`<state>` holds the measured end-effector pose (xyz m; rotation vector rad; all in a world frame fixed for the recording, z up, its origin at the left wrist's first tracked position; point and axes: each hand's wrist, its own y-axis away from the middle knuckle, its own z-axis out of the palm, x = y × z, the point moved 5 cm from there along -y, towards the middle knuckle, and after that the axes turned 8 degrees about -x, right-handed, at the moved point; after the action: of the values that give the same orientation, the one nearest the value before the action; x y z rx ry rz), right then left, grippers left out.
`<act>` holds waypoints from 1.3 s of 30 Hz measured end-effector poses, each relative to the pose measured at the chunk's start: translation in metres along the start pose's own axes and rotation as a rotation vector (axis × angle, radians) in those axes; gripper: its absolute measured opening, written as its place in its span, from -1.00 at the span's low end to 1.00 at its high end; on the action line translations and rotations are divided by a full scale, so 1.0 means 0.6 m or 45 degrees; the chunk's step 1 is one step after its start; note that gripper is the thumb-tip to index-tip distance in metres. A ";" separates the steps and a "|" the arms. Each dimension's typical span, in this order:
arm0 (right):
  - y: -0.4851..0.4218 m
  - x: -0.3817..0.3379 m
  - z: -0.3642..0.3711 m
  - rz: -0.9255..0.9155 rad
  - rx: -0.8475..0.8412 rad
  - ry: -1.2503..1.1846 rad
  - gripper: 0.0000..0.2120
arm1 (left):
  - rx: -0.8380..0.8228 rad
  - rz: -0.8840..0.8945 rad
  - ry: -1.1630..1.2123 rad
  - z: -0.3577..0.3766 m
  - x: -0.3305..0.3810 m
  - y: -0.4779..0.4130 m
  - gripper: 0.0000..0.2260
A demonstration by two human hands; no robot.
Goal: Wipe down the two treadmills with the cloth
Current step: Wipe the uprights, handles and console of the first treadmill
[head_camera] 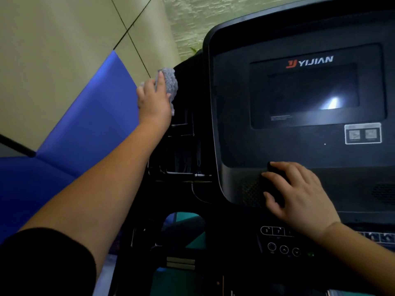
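Far left of the black treadmill console (235, 135), a beige tiled wall (53, 50) meets a panel of bright blue padding (85, 129). A bare forearm reaches up from a black sleeve (42, 263) toward the console's left flank. There the left hand (152, 99) holds a bunched, nubbly grey cloth (171, 84), its fingers curled over the cloth and pressing it against the dark side of the console near its upper left corner. On the console's face sits a dark rectangular screen (310, 90) with a bright glare spot, and a red and white YIJIAN logo (310, 61) sits just above it. A small pale sticker (363, 133) lies below the screen's right corner. The right hand (299, 193) rests on the console's lower edge, fingers spread and loosely bent, gripping nothing. Below the console is a cluster of round and oval control buttons (284, 249).
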<state>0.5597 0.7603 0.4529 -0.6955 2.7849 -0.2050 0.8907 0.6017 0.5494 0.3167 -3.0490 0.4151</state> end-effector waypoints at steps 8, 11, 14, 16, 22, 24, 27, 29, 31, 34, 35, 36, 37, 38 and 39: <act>0.001 0.000 0.000 -0.001 -0.021 0.017 -0.56 | 0.038 0.355 -0.071 -0.031 0.120 -0.071 -0.53; 0.001 0.001 0.001 0.002 -0.011 0.015 -0.57 | 0.008 0.401 -0.086 -0.033 0.128 -0.076 -0.53; -0.001 0.000 0.000 0.001 0.002 0.018 -0.57 | -0.023 0.470 -0.140 -0.040 0.113 -0.077 -0.53; 0.000 0.000 0.000 -0.006 0.007 0.018 -0.57 | -0.075 0.407 -0.159 -0.041 0.094 -0.072 -0.53; 0.001 -0.001 -0.001 0.000 0.018 0.001 -0.57 | -0.198 0.021 -0.140 -0.017 -0.016 0.006 -0.49; 0.001 -0.001 -0.002 -0.001 0.020 -0.003 -0.56 | -0.250 -0.085 -0.123 -0.002 -0.054 0.053 -0.49; 0.002 -0.002 -0.003 0.006 0.012 -0.006 -0.55 | -0.284 -0.178 -0.142 0.027 -0.097 0.158 -0.47; 0.002 -0.003 -0.003 0.010 0.009 -0.005 -0.54 | -0.285 -0.207 -0.124 0.038 -0.111 0.244 -0.46; 0.001 -0.003 -0.004 0.006 0.006 -0.006 -0.54 | -0.292 -0.265 0.048 0.038 -0.111 0.315 -0.51; 0.002 -0.003 -0.005 0.000 -0.003 -0.005 -0.54 | -0.289 -0.438 0.505 0.019 -0.112 0.361 -0.69; 0.002 -0.003 -0.005 0.001 -0.002 -0.003 -0.53 | -0.257 -0.398 0.587 0.012 -0.111 0.360 -0.70; 0.002 -0.003 -0.005 0.002 0.001 -0.001 -0.53 | -0.204 -0.318 0.562 0.003 -0.105 0.352 -0.72; 0.002 -0.003 -0.005 0.003 0.000 -0.001 -0.53 | -0.157 -0.233 0.532 -0.011 -0.093 0.340 -0.76; 0.002 -0.003 -0.005 0.004 -0.004 -0.003 -0.53 | -0.080 -0.155 0.541 -0.026 -0.079 0.325 -0.76; 0.002 -0.003 -0.005 0.005 -0.011 -0.006 -0.53 | 0.022 -0.072 0.548 -0.038 -0.063 0.304 -0.70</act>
<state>0.5596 0.7625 0.4558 -0.6919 2.7841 -0.1910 0.8903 0.7874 0.5214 0.2719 -2.6130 0.4406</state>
